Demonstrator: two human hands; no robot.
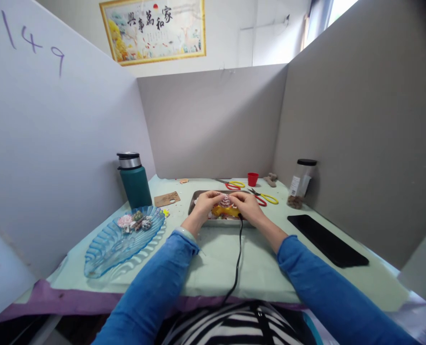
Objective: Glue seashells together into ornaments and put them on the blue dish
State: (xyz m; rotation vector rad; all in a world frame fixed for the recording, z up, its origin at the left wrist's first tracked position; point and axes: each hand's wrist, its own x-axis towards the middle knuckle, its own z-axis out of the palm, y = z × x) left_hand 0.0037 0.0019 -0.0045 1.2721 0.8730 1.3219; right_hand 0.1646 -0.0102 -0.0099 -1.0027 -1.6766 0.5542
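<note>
My left hand (206, 205) and my right hand (248, 207) meet over a metal tray (230, 223). Between their fingertips is a small reddish-and-white striped piece that looks like a seashell (225, 200), and both hands pinch it from either side. Just below it lies a yellow tool that looks like a hot glue gun (226, 211), its black cord (239, 258) running toward me off the table's front edge. Small pieces inside the tray are partly hidden by my hands and the yellow tool.
A blue scalloped plate (108, 254) bearing several shells sits left, near a teal bottle (136, 187) and a brown card (167, 199). Scissors (266, 197), a red cup (252, 179), a jar (301, 184) and a black slab (326, 239) lie right. Partitions surround the table.
</note>
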